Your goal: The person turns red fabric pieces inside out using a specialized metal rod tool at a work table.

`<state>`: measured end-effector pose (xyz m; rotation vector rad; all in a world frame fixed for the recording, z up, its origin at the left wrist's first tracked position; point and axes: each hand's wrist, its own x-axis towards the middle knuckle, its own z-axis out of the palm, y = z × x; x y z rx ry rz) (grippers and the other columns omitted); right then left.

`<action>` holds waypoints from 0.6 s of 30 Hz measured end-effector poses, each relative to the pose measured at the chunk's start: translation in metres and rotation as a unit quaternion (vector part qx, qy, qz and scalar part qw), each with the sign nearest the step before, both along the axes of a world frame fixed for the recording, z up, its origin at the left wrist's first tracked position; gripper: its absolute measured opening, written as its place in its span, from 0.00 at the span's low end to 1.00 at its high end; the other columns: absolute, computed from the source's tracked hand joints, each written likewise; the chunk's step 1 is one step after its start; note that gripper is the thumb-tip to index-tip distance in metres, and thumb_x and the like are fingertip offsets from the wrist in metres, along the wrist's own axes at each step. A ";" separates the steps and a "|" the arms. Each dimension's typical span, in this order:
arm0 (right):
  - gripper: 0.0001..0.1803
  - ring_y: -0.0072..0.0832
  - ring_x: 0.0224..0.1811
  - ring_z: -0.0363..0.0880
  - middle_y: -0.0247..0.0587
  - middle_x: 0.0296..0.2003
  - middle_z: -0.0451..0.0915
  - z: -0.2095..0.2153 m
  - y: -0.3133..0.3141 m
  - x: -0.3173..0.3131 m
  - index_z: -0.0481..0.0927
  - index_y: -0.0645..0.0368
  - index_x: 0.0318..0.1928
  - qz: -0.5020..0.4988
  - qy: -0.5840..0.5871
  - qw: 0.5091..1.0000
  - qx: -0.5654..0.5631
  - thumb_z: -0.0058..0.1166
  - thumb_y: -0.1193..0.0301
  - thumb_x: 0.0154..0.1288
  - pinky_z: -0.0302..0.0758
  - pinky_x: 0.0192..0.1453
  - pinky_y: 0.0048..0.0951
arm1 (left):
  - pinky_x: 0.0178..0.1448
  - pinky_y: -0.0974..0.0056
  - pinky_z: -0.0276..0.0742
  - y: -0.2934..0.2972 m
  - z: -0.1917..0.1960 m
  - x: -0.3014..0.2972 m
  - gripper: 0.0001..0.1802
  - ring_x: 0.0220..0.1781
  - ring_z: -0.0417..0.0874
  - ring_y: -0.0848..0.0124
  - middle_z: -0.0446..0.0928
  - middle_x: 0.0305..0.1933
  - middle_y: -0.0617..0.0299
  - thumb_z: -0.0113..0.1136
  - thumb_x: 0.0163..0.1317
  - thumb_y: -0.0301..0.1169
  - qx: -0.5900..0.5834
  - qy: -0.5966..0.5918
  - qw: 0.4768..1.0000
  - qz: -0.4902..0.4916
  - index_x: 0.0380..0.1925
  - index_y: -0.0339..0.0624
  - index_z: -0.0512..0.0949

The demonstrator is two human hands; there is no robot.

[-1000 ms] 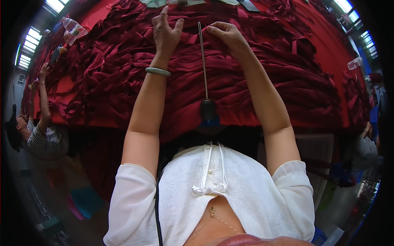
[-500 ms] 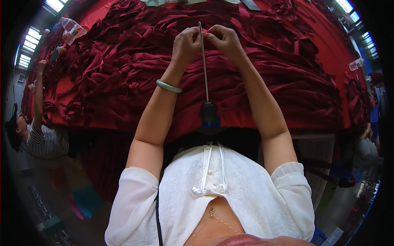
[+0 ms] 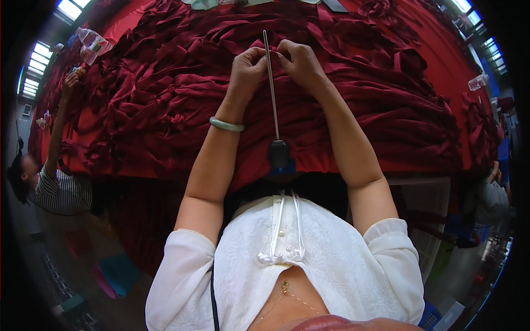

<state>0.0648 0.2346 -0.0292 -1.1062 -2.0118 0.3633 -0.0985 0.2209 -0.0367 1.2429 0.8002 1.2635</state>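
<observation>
A thin metal rod (image 3: 271, 83) rises from a black handle-like base (image 3: 279, 153) at the table's near edge, with something blue under it. My left hand (image 3: 246, 71) is left of the rod's upper part, and my right hand (image 3: 301, 62) is just right of it. Both are closed in a pinch, thumbs against fingers. Between them, behind the rod, shows a small bit of dark red fabric strip (image 3: 273, 52). The rod partly covers the spot where the fingertips meet. Long dark red fabric strips (image 3: 182, 99) lie heaped under and around both hands.
On the bright red table cover (image 3: 441, 83), a clear plastic bottle (image 3: 94, 45) lies far left and another bottle (image 3: 478, 83) far right. A person in a striped top (image 3: 63, 190) reaches over the table at left. Another person (image 3: 492, 199) is at the right edge.
My hands have come slightly nearer to me, and the left wrist has turned a little. The person at left has moved their raised hand slightly.
</observation>
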 end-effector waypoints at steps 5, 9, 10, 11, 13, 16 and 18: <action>0.09 0.44 0.32 0.80 0.49 0.28 0.77 0.012 0.004 -0.021 0.71 0.62 0.32 -0.135 -0.101 0.971 0.168 0.51 0.69 0.63 0.75 0.35 0.41 | 0.33 0.69 0.74 0.013 0.015 0.002 0.07 0.28 0.81 0.74 0.81 0.26 0.58 0.62 0.59 0.29 0.164 0.275 0.930 0.182 0.31 0.36 0.79; 0.09 0.48 0.34 0.79 0.51 0.28 0.76 0.027 0.015 -0.022 0.70 0.61 0.33 -0.154 -0.062 0.963 0.211 0.49 0.68 0.65 0.76 0.36 0.43 | 0.37 0.63 0.75 0.022 0.034 0.003 0.07 0.30 0.82 0.64 0.80 0.29 0.53 0.62 0.57 0.29 0.235 0.269 0.904 0.236 0.30 0.35 0.78; 0.09 0.50 0.34 0.78 0.49 0.28 0.76 0.031 0.015 -0.023 0.70 0.62 0.33 -0.129 -0.019 0.971 0.200 0.48 0.68 0.65 0.76 0.37 0.42 | 0.37 0.63 0.75 0.023 0.035 0.003 0.07 0.30 0.82 0.64 0.80 0.29 0.53 0.62 0.57 0.29 0.236 0.268 0.903 0.238 0.30 0.35 0.78; 0.09 0.50 0.34 0.78 0.49 0.28 0.76 0.034 0.014 -0.024 0.70 0.62 0.33 -0.128 -0.019 0.971 0.202 0.48 0.68 0.65 0.76 0.37 0.42 | 0.37 0.63 0.75 0.024 0.036 0.003 0.07 0.31 0.81 0.65 0.79 0.29 0.54 0.62 0.56 0.29 0.254 0.256 0.898 0.252 0.30 0.35 0.78; 0.09 0.50 0.33 0.77 0.49 0.29 0.76 0.038 0.010 -0.027 0.70 0.62 0.32 -0.084 0.063 0.976 0.190 0.49 0.69 0.65 0.74 0.35 0.41 | 0.37 0.64 0.75 0.022 0.035 0.003 0.07 0.32 0.81 0.65 0.79 0.30 0.54 0.62 0.56 0.29 0.274 0.243 0.891 0.268 0.29 0.36 0.78; 0.08 0.50 0.32 0.76 0.50 0.28 0.75 0.034 0.001 -0.032 0.69 0.62 0.31 -0.043 0.132 0.974 0.177 0.52 0.71 0.64 0.72 0.34 0.42 | 0.37 0.64 0.74 0.017 0.030 0.005 0.05 0.30 0.79 0.65 0.78 0.29 0.57 0.61 0.57 0.27 0.276 0.185 0.901 0.278 0.29 0.37 0.76; 0.08 0.49 0.31 0.75 0.50 0.28 0.74 0.035 -0.006 -0.035 0.69 0.62 0.31 -0.036 0.144 0.969 0.198 0.53 0.73 0.63 0.72 0.34 0.40 | 0.36 0.64 0.74 0.008 0.028 0.009 0.04 0.29 0.77 0.65 0.76 0.29 0.58 0.60 0.56 0.25 0.324 0.166 0.879 0.308 0.30 0.38 0.75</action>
